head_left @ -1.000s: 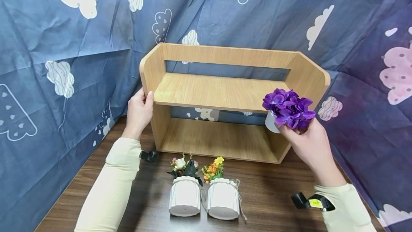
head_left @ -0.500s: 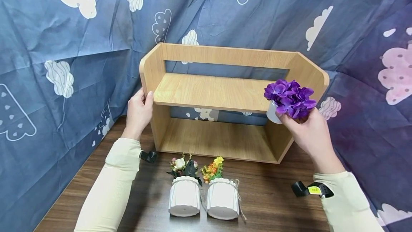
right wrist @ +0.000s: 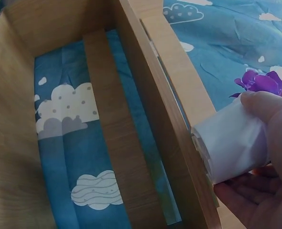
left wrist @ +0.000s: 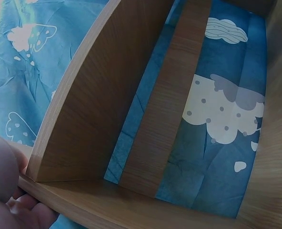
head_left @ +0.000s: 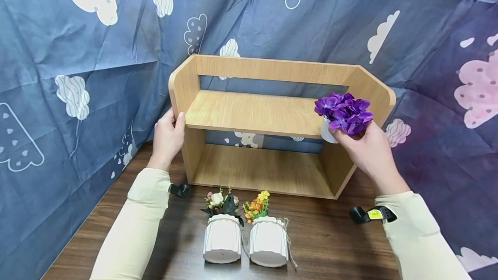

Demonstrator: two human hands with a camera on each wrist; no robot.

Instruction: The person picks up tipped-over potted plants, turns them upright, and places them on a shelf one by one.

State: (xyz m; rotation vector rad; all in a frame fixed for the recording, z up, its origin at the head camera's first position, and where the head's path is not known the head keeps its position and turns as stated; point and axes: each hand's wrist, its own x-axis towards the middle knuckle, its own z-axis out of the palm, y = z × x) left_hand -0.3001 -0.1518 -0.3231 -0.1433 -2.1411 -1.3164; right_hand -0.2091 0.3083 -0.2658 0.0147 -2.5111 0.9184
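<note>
A two-tier wooden desk shelf (head_left: 253,111) stands against the cloth backdrop in the head view. At its left side panel my left hand (head_left: 168,138) grips the front edge, thumb toward the inside; in the left wrist view curled fingers (left wrist: 29,212) show beside the panel. My right hand (head_left: 367,150) holds a white pot (head_left: 328,133) with purple artificial flowers (head_left: 344,113), at the right end of the upper board's front edge. In the right wrist view the pot's base is close to the board edge; whether they touch I cannot tell.
Two white pots, one with pale flowers and dark leaves (head_left: 222,239) and one with orange and yellow flowers (head_left: 268,243), stand in front of the shelf on the dark wooden table (head_left: 319,245). Blue cloud-print cloth (head_left: 116,98) surrounds the table's back and sides.
My right hand has raised the purple flower pot and brought it slightly left, up to the upper board's front edge. The left hand keeps its grip on the side panel.
</note>
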